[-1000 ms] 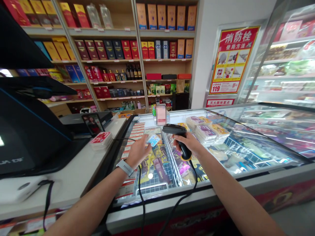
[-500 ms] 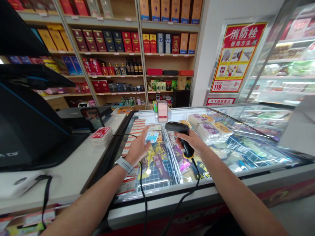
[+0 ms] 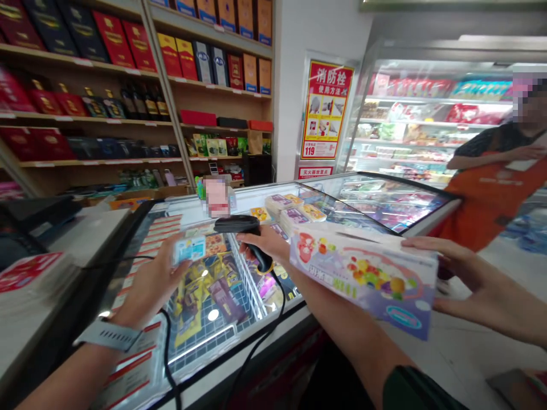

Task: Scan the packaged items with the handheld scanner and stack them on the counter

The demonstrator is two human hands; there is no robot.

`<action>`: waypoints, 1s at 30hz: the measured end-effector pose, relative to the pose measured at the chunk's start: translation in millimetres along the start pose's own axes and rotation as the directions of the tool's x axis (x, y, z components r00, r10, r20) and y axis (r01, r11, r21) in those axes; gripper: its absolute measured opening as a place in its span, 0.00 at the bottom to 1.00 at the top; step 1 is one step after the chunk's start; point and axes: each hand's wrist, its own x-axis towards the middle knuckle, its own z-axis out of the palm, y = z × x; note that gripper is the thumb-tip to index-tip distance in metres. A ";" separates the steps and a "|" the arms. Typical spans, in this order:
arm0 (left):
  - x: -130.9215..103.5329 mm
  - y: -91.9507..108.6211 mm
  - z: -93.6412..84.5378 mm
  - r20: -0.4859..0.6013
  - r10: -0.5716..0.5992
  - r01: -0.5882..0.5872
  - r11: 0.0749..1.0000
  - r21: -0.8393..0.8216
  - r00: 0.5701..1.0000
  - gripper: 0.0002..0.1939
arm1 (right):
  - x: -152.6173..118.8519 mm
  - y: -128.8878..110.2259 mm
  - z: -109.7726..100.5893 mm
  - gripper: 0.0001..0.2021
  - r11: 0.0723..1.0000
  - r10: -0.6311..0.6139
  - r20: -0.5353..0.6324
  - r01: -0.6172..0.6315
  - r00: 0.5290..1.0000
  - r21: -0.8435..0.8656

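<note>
Left hand (image 3: 151, 279): fingers pinched narrow on a blue-and-white packet (image 3: 190, 250), held above a chest freezer (image 3: 256, 196).
Packet: probably light; blur hides whether it is stiff or soft. Its edges look the best hold, leaving the printed face uncovered.
Right hand (image 3: 260, 242): fingers wrapped around the handle of a black scanner (image 3: 237, 224), its head turned toward the packet.
Scanner: likely hard plastic of modest weight, best held by the handle, the cable (image 3: 280, 310) hanging free.
Carton (image 3: 363, 273): in another person's hand (image 3: 470, 279), right of the scanner; seemingly thin-walled and crushable, best held at an end.
</note>
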 end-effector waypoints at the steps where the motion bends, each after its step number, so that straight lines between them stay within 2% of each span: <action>1: 1.5 -2.0 1.3 0.012 -0.004 0.004 1.000 0.004 1.000 0.29 | -25.2 5.9 -27.8 0.28 0.998 -0.005 -0.037 0.003 0.999 -0.065; 2: 2.8 -4.1 2.7 0.016 -0.010 0.009 1.000 0.008 1.000 0.30 | -45.5 14.0 -49.6 0.32 0.965 -0.142 -0.136 0.107 0.980 -0.239; 3: 3.8 -6.0 3.9 0.018 -0.015 0.014 1.000 0.009 1.000 0.30 | -60.1 23.3 -64.6 0.36 0.918 -0.183 -0.146 0.115 0.972 -0.380; 4: 4.5 -7.7 5.0 0.017 -0.021 0.021 1.000 0.006 1.000 0.30 | -68.9 32.5 -73.2 0.38 0.885 -0.190 -0.135 0.111 0.972 -0.452; 6: 4.7 -9.8 6.0 0.015 -0.029 0.029 0.999 -0.013 0.999 0.30 | -73.1 45.7 -75.8 0.38 0.846 -0.206 -0.109 0.121 0.973 -0.519; 11: 3.1 -9.3 4.0 0.005 -0.010 0.010 1.000 -0.026 1.000 0.30 | -65.0 42.6 -64.5 0.36 0.808 -0.287 -0.097 0.186 0.953 -0.559; 18: 5.3 -9.8 3.0 0.030 -0.023 0.023 1.000 -0.004 0.999 0.31 | -76.9 30.2 -76.0 0.33 0.728 -0.358 -0.064 0.235 0.932 -0.644; 20: 5.4 -9.7 2.9 0.037 -0.028 0.028 1.000 0.003 0.999 0.31 | -72.6 22.4 -74.7 0.32 0.686 -0.422 0.006 0.324 0.907 -0.652; 22: 5.3 -9.3 2.4 0.045 -0.020 0.020 1.000 -0.013 0.999 0.31 | -63.5 12.6 -72.2 0.31 0.625 -0.476 0.143 0.449 0.868 -0.638; 25: 5.6 -9.6 2.2 0.039 -0.013 0.014 1.000 -0.022 0.999 0.30 | -49.8 3.6 -73.7 0.30 0.557 -0.495 0.292 0.556 0.819 -0.616; 27: 5.9 -10.9 3.3 0.026 -0.007 0.008 1.000 -0.022 1.000 0.31 | -46.8 4.6 -81.4 0.29 0.550 -0.470 0.319 0.556 0.823 -0.623; 30: 6.4 -13.8 6.8 0.011 0.004 -0.004 0.999 -0.037 1.000 0.32 | -50.1 8.9 -91.6 0.27 0.597 -0.428 0.284 0.504 0.858 -0.624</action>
